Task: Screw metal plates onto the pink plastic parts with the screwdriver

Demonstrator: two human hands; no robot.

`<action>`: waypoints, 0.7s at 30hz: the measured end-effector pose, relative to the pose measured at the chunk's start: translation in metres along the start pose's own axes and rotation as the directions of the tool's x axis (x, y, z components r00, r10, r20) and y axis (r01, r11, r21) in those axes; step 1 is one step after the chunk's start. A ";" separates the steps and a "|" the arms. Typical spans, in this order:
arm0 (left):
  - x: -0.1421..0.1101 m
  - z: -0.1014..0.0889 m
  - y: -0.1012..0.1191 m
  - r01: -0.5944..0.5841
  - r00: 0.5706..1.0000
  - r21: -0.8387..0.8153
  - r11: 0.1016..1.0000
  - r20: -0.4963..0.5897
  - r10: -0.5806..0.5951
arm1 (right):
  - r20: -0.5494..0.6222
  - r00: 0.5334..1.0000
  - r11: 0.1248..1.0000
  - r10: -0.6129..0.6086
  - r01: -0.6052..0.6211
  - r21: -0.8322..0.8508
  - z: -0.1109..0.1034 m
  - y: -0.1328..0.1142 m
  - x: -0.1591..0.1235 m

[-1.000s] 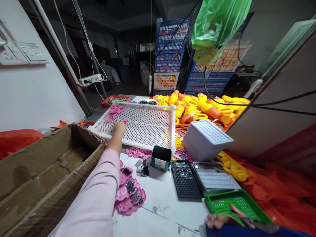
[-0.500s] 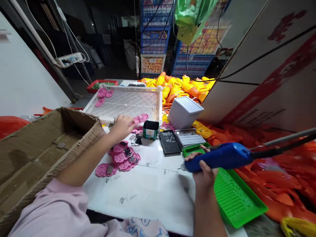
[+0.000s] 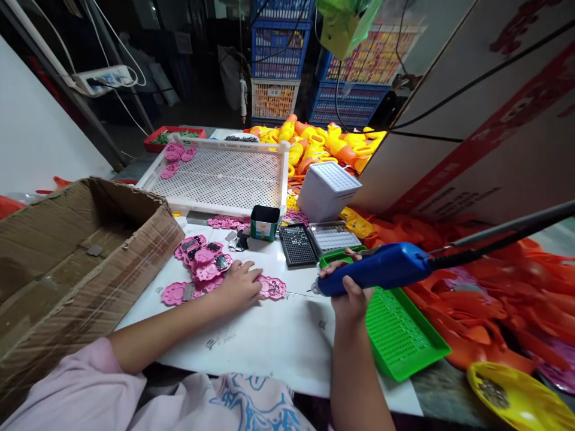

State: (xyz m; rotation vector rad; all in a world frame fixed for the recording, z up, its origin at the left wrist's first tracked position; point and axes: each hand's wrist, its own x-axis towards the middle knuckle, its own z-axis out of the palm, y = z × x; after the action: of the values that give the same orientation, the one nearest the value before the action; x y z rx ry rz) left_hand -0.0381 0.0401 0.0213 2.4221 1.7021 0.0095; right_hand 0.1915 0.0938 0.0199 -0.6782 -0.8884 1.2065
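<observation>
My left hand is low over the white work surface, its fingers closed on the left end of a pink plastic part with small dark details. Part of that piece is hidden under the fingers. Left of the hand lies a loose pile of similar pink parts, several with dark or grey plates on them. My right hand is wrapped round a blue electric screwdriver, held level above the surface. The thin bit points left towards the pink part, apart from it.
A black perforated tray and a dark green tin stand beyond my hands. A white mesh tray lies behind them. To the left is a cardboard box; a green basket and orange parts lie right.
My left hand has come down and nearer with the pink part, from beside the tin to the work surface. The screwdriver stays in my right hand; the whole view has shifted slightly.
</observation>
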 end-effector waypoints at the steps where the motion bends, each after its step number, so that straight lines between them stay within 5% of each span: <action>1: 0.005 -0.005 -0.004 0.021 1.000 0.010 1.000 0.003 -0.021 | 0.000 1.000 1.000 0.004 -0.004 0.001 0.000 0.000 0.000; 7: 0.053 -0.027 -0.047 0.344 0.939 0.099 0.934 -0.040 -0.342 | -0.018 0.999 0.999 0.029 -0.029 -0.016 -0.003 0.003 0.002; 14: 0.069 -0.022 -0.070 0.361 0.932 -0.006 0.933 0.035 -0.361 | -0.014 0.999 0.999 0.028 -0.029 -0.020 -0.004 0.003 0.004; 21: 0.060 -0.040 -0.078 0.400 0.898 -0.388 0.830 -0.018 -0.440 | -0.012 1.000 1.000 -0.003 0.003 -0.002 -0.003 0.002 0.004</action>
State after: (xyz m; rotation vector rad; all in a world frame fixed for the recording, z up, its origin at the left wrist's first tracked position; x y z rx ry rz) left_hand -0.0948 0.1275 0.0428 1.7636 2.0283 0.3780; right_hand 0.1931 0.0981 0.0174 -0.6847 -0.8806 1.1980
